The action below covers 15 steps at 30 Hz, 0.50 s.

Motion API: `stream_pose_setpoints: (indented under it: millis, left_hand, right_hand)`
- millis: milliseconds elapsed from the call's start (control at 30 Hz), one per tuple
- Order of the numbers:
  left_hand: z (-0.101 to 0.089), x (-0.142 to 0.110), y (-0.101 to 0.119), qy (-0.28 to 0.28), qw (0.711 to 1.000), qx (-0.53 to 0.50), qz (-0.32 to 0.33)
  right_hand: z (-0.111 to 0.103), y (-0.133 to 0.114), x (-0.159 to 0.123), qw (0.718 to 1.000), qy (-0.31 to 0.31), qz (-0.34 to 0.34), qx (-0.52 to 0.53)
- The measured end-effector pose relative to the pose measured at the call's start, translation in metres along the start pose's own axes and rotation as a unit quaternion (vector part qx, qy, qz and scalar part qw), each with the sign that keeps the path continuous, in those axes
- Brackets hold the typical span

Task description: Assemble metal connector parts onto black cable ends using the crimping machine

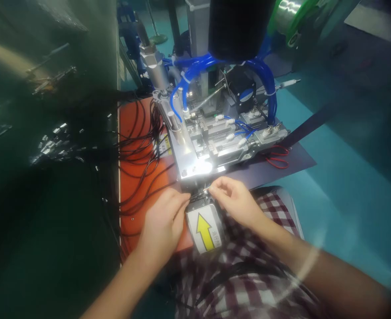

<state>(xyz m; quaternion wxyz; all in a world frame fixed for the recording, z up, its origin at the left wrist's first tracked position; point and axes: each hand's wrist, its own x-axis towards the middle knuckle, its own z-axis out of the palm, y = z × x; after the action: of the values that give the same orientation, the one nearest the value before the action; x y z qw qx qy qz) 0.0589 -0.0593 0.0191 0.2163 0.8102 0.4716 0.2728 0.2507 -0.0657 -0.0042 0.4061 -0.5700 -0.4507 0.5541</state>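
Both hands meet in front of the metal machine [195, 164], just above a black block with a white label bearing a yellow arrow [206, 230]. My left hand [164, 217] is closed in a pinch on a thin dark wire [197, 193], left of the block's top end. From the right, my right hand [233, 199] pinches the wire's other end between thumb and forefinger. The wire spans the short gap between the fingertips; its exact ends are too small to make out. A bright light shines on the machine's plate right behind the fingers.
Black cables [138, 164] lie across the orange surface [129, 181] on the left, beside a dark green area with small shiny pieces [56, 141]. Blue air tubes [202, 64] arch over the machine. A green spool of wire [288, 17] hangs upper right. Red wires [278, 159] lie right.
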Motion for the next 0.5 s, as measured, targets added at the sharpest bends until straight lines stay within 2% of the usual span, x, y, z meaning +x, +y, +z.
stream_pose_setpoints:
  millis: [133,300,500]
  left_hand:
    - [0.006,-0.007,-0.008,-0.014,0.999,0.018,0.041]
    - [0.005,-0.005,-0.012,-0.024,0.997,0.025,0.066]
    - [0.002,0.000,-0.013,-0.055,0.994,0.041,0.089]
  right_hand:
    - [0.000,0.009,-0.001,1.000,-0.001,0.004,0.016]
    - [0.001,0.008,0.000,0.997,-0.019,0.035,0.062]
    - [-0.001,0.013,0.000,0.999,-0.028,0.015,0.023]
